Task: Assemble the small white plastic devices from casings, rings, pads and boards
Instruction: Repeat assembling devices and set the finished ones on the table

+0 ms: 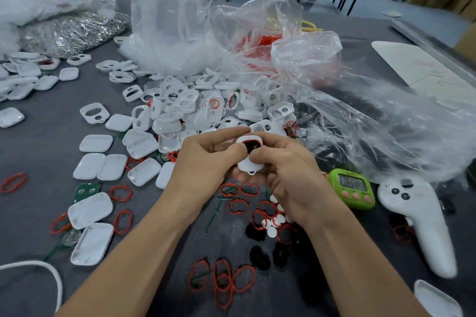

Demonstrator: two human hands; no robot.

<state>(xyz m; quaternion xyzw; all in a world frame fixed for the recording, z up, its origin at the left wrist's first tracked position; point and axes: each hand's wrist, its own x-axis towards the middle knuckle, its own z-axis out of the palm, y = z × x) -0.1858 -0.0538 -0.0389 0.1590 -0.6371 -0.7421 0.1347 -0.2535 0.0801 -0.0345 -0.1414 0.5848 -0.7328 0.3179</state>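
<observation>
Both hands hold one small white casing above the grey table. A red ring and a black pad sit in its upper opening. My left hand grips its left side, thumb on the front. My right hand grips the right side, thumb pressing near the pad. Behind lies a heap of white casing fronts with holes. White casing backs lie to the left. Red rings, black pads and small white discs lie below my hands. A green board lies at left.
Clear plastic bags stand behind the heap, one with red parts. A bag of metal rings is at far left. A green timer and a white handheld controller lie on the right. A white cord curves at the lower left.
</observation>
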